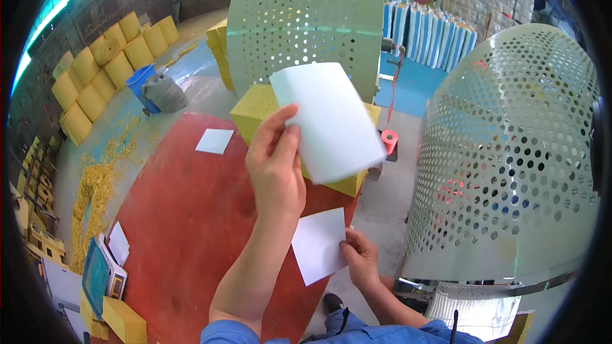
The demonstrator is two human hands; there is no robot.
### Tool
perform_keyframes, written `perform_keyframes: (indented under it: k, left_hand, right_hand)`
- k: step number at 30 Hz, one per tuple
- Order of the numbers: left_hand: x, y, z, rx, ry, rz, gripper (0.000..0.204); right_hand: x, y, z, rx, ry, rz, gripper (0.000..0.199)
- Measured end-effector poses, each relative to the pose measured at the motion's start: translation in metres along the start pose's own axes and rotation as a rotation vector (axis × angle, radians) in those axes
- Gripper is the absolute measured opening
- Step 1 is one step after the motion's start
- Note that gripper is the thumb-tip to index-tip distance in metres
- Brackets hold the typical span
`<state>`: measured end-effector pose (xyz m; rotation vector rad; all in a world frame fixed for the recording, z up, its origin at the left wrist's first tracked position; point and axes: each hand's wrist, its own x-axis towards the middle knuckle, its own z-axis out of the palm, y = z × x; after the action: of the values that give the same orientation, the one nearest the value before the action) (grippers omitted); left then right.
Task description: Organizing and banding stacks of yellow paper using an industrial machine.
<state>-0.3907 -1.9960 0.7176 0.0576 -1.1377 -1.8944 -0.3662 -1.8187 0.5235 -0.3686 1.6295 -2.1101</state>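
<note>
Raised over the red table, my left hand (277,159) pinches a curved white sheet (331,124) between thumb and fingers at its left edge. Whether it is one sheet or a thin stack I cannot tell. Lower and to the right, my right hand (362,256) grips the right edge of another white sheet (319,245), close to the table's right edge. Behind the raised sheet stands a yellow block (254,111), partly covered by it. One more white sheet (215,141) lies flat on the table, left of the block.
The red table (185,204) spans the middle. At its near left are a teal-topped device (95,277) and a yellow block (124,320). Large perforated metal guards stand ahead (306,19) and right (503,153). Pink tape (389,140) hangs between them. Yellow rolls (102,86) are stacked far left.
</note>
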Motion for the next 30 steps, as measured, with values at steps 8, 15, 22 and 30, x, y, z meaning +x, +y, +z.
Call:
perform_keyframes:
  k: [8,15,22,30]
  left_hand:
    - [0.028,-0.076,-0.008,0.367,0.03,-0.199,0.028]
    - [0.029,-0.078,-0.007,0.554,0.023,-0.223,0.026]
    - [0.033,-0.088,-0.016,0.731,0.033,-0.099,0.02]
    - [0.066,-0.049,0.003,1.051,-0.188,0.595,0.012]
  right_hand:
    - [0.019,0.01,-0.011,0.102,0.064,0.076,0.024]
    - [0.028,0.021,-0.013,0.269,0.128,0.116,0.018]
    - [0.05,0.039,-0.012,0.457,0.303,0.085,0.014]
    - [0.099,0.068,-0.024,0.536,0.345,-0.191,0.01]
